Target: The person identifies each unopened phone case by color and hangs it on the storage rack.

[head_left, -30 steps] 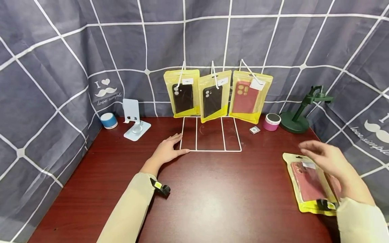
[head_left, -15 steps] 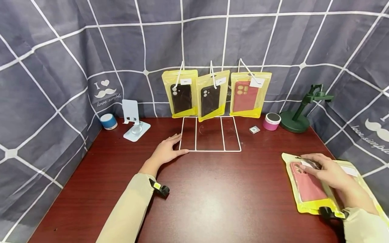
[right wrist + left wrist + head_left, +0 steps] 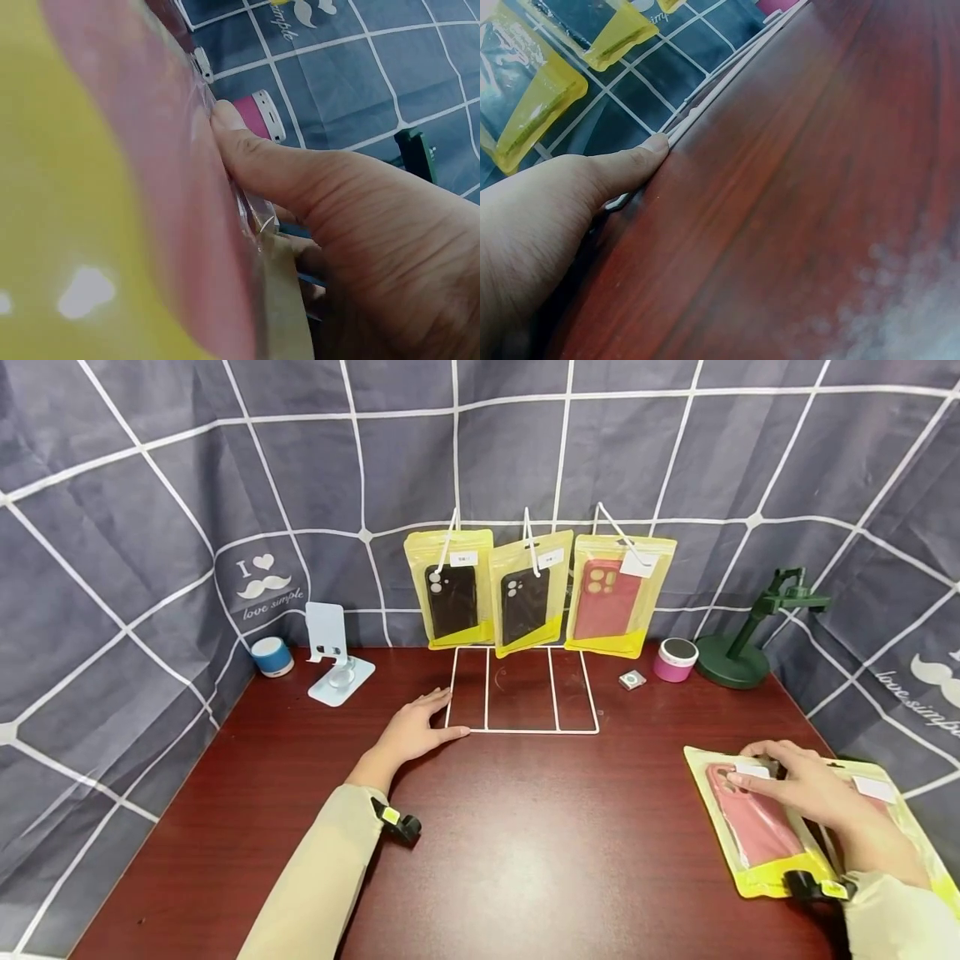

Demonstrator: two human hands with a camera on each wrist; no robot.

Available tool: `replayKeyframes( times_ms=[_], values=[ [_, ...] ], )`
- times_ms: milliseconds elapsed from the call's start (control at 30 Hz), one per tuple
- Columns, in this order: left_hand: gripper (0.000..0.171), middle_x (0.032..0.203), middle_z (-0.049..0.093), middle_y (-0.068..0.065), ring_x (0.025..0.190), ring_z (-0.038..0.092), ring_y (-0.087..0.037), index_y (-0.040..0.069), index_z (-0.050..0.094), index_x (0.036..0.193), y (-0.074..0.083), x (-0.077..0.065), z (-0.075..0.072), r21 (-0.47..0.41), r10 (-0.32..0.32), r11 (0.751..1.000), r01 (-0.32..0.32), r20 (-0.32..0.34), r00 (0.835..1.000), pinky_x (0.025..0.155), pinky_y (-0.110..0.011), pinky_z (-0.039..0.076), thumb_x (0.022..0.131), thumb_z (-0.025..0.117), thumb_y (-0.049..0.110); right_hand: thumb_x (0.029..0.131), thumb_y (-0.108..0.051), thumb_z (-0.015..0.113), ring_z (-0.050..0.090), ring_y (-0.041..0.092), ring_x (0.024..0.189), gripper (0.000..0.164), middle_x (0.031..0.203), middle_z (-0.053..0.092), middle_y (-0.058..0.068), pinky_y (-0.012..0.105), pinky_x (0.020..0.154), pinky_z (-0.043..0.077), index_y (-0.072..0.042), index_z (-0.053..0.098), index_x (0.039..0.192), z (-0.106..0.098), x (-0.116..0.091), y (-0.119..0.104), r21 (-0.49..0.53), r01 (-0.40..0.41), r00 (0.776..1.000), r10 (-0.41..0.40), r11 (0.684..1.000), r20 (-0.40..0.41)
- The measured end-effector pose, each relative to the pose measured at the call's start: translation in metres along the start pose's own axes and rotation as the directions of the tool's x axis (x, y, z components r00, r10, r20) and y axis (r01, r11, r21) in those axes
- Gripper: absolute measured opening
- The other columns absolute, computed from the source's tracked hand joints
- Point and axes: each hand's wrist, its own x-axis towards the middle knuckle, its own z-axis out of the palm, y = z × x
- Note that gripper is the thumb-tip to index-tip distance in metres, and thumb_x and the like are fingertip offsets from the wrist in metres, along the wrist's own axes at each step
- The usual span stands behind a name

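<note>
My left hand lies flat on the dark red table, fingers straight, thumb against the front left corner of a white wire rack. The left wrist view shows that thumb touching the rack's wire. My right hand pinches the top of a yellow pouch with a red phone case at the table's right. In the right wrist view my thumb lies on the pouch's clear face with fingers behind it. A second yellow pouch lies partly under it.
Three yellow pouches hang at the back: two with black cases, one with a red case. A white phone stand and blue speaker sit back left; a pink speaker, small silver device and green stand back right.
My right hand came down onto the red-case pouch, took hold of its top and slid it left, uncovering the pouch beneath. My left hand has not moved.
</note>
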Motion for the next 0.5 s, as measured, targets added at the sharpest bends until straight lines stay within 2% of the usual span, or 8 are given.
replayKeyframes(
  times_ms=[67, 133, 367, 500],
  values=[
    [0.099, 0.157, 0.041, -0.007, 0.146, 0.036, -0.031, 0.014, 0.045, 0.153, 0.0005, 0.0006, -0.0005, 0.003, 0.0, 1.0, 0.0, 0.002, 1.0, 0.118, -0.047, 0.029, 0.08, 0.062, 0.079, 0.086, -0.038, 0.08, 0.053, 0.014, 0.081, 0.033, 0.094, 0.064, 0.004, 0.031, 0.066, 0.04, -0.014, 0.068, 0.106, -0.0005, 0.0007, -0.0032, 0.018, -0.011, 1.0, 0.011, 1.0, 0.019],
    [0.099, 0.157, 0.041, -0.007, 0.146, 0.035, -0.031, 0.014, 0.044, 0.153, 0.0007, 0.0012, -0.0008, 0.004, -0.001, 1.0, 0.001, 0.008, 1.0, 0.118, -0.047, 0.029, 0.08, 0.062, 0.078, 0.087, -0.039, 0.079, 0.051, 0.008, 0.075, 0.031, 0.089, 0.063, 0.0, 0.027, 0.063, 0.039, -0.015, 0.067, 0.103, -0.0011, -0.0001, -0.0058, 0.029, -0.032, 0.999, 0.031, 0.999, 0.037],
    [0.098, 0.157, 0.042, -0.008, 0.145, 0.036, -0.031, 0.013, 0.045, 0.153, 0.0004, 0.0011, -0.0007, -0.005, 0.006, 1.0, -0.006, -0.009, 1.0, 0.118, -0.048, 0.029, 0.08, 0.063, 0.078, 0.095, -0.04, 0.069, 0.049, 0.011, 0.073, 0.027, 0.079, 0.054, 0.003, 0.028, 0.059, 0.031, -0.016, 0.062, 0.107, -0.0035, -0.005, -0.0077, 0.091, -0.097, 0.995, 0.093, 0.991, 0.046],
    [0.098, 0.157, 0.042, -0.008, 0.146, 0.036, -0.031, 0.013, 0.045, 0.153, 0.0005, 0.0004, -0.0002, -0.004, 0.005, 1.0, -0.005, -0.004, 1.0, 0.118, -0.047, 0.029, 0.081, 0.063, 0.077, 0.1, -0.025, 0.064, 0.052, 0.008, 0.078, 0.017, 0.088, 0.062, 0.0, 0.026, 0.062, 0.036, -0.012, 0.063, 0.111, -0.0018, -0.0084, -0.0061, 0.239, -0.043, 0.999, 0.039, 0.97, 0.019]
  ],
)
